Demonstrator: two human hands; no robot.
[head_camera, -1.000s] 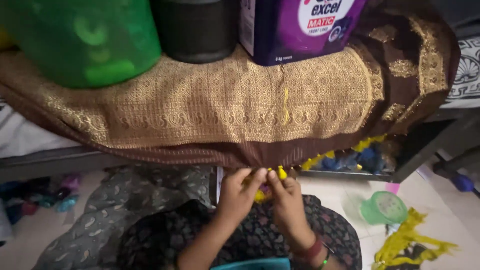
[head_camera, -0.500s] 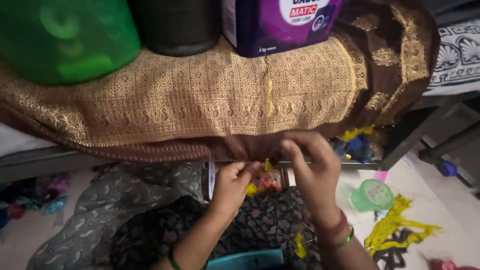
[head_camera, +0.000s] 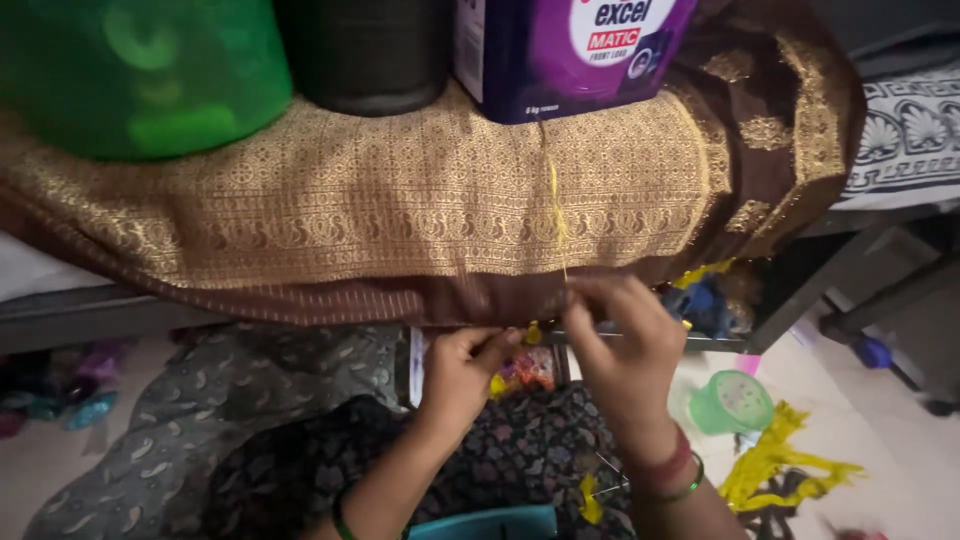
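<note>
- Your left hand (head_camera: 462, 368) is pinched shut on the lower brown edge of the gold-patterned brown cloth (head_camera: 400, 215), with a small yellow tassel (head_camera: 533, 333) at its fingertips.
- Your right hand (head_camera: 625, 345) sits just beside the left, fingers closed on a thin yellow thread (head_camera: 556, 215) that runs up from it across the cloth. Whether a needle is in that hand cannot be told.
- The cloth hangs over the edge of the surface straight above both hands. It is woven with a dense gold pattern, stiff-looking in the gold band and softer at the dark border.
- Above the hands, a purple box (head_camera: 570, 50), a dark round container (head_camera: 365, 55) and a green plastic tub (head_camera: 140, 75) weigh the cloth down.
- A risk, as I judge it: a hard pull on the thread could snap it or pucker the border, since the thread looks fine and taut.
- Tugging the cloth downward could drag the weights toward the edge.
- Right of your right hand, a green lid (head_camera: 733, 402) and yellow thread scraps (head_camera: 775, 465) lie on the floor. Loose strands there could tangle.
</note>
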